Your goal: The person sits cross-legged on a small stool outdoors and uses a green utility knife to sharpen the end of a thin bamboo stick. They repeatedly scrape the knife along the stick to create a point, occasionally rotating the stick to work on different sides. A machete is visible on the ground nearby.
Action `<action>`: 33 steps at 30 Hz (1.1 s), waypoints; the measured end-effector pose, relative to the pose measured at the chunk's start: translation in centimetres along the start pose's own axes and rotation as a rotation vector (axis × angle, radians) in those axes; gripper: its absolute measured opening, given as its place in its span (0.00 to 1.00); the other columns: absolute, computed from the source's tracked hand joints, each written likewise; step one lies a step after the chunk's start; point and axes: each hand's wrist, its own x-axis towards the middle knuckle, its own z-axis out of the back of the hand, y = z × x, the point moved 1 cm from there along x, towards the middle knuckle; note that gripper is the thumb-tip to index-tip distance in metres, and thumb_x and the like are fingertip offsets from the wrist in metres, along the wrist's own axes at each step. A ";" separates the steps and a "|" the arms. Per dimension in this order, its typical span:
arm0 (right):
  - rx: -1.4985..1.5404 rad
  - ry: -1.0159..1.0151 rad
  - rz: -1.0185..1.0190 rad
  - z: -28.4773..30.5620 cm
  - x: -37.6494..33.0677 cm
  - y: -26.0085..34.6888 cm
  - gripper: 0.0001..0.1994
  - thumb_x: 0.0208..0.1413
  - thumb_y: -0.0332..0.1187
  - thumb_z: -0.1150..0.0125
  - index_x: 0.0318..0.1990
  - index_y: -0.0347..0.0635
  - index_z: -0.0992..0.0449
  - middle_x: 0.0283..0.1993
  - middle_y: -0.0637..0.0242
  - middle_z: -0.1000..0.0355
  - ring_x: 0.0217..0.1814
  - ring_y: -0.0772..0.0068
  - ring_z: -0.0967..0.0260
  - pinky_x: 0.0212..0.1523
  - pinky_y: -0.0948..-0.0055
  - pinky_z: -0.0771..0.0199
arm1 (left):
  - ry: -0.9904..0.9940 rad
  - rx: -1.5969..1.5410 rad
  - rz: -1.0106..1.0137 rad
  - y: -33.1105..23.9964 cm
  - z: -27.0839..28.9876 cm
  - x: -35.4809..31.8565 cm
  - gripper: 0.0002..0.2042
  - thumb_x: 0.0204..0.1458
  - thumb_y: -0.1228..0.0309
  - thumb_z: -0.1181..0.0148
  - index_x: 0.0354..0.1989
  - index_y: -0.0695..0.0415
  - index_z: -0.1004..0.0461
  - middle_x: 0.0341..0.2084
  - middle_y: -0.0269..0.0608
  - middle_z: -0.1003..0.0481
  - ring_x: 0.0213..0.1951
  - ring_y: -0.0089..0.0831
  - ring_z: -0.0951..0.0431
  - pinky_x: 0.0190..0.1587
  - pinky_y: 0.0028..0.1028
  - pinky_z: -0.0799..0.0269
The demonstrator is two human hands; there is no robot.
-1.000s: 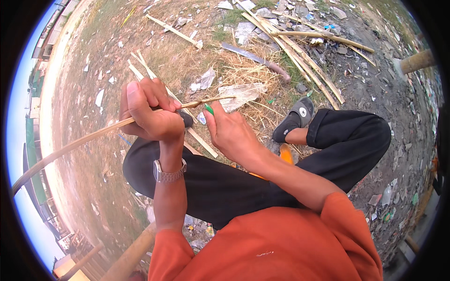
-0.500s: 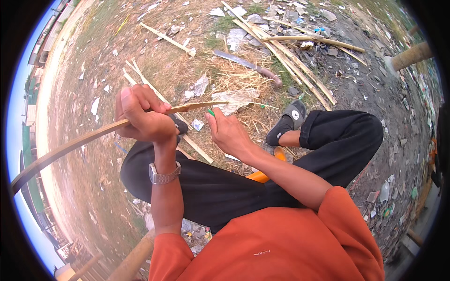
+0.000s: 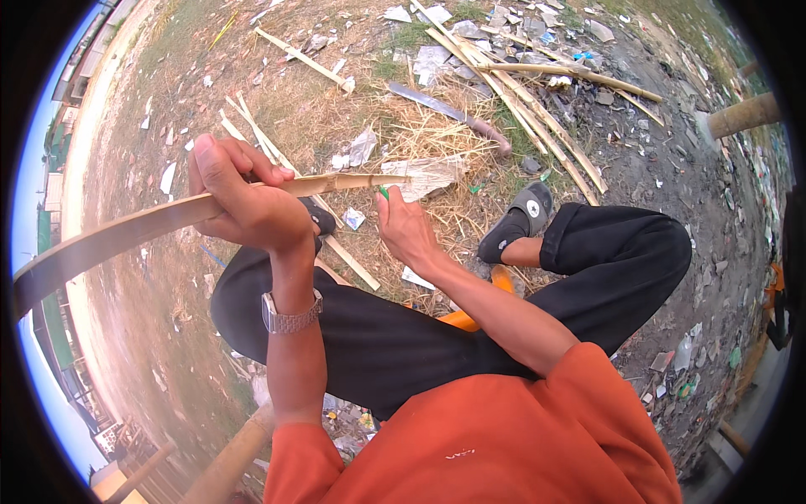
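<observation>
A long bamboo strip runs from the left rim to a thin end in front of me. My left hand, with a metal watch on its wrist, is wrapped round it. Just below the strip's thin end, my right hand is closed in a pinch on a small green object. Only a bit of green shows past the fingers, so its kind is hidden. Beyond the strip lies a machete with a wooden handle, on a heap of pale shavings.
Several split bamboo strips lie at the far right, and more strips are at the left near my foot. Rubble and litter cover the ground. Something orange sits between my legs. A thick pole stands at the right.
My left hand has shifted slightly left with the bamboo strip, which has turned to show more of its broad pale face. My right hand has moved slightly right, still near the strip's end.
</observation>
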 end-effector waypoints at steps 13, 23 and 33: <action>-0.197 0.123 -0.134 -0.1 0.5 -1.0 0.17 0.66 0.43 0.62 0.42 0.36 0.36 0.27 0.39 0.28 0.33 0.38 0.27 0.34 0.44 0.27 | 0.013 0.010 -0.025 0.0 0.8 -0.1 0.20 0.61 0.67 0.55 0.14 0.56 0.43 0.08 0.30 0.45 0.09 0.17 0.45 0.11 0.18 0.49; -0.347 0.152 -0.562 -0.2 -5.9 -19.5 0.20 0.64 0.47 0.62 0.45 0.40 0.31 0.42 0.38 0.29 0.50 0.36 0.32 0.49 0.46 0.33 | 0.062 0.022 -0.035 0.0 0.6 -0.5 0.22 0.62 0.67 0.57 0.12 0.57 0.41 0.06 0.30 0.44 0.09 0.17 0.45 0.12 0.19 0.48; 0.190 0.057 -0.070 0.6 0.9 -2.7 0.21 0.66 0.48 0.69 0.41 0.40 0.35 0.26 0.42 0.31 0.32 0.36 0.32 0.36 0.44 0.35 | 0.055 -0.013 -0.025 0.0 -1.0 0.1 0.22 0.61 0.68 0.55 0.11 0.56 0.42 0.06 0.29 0.45 0.09 0.17 0.46 0.12 0.20 0.51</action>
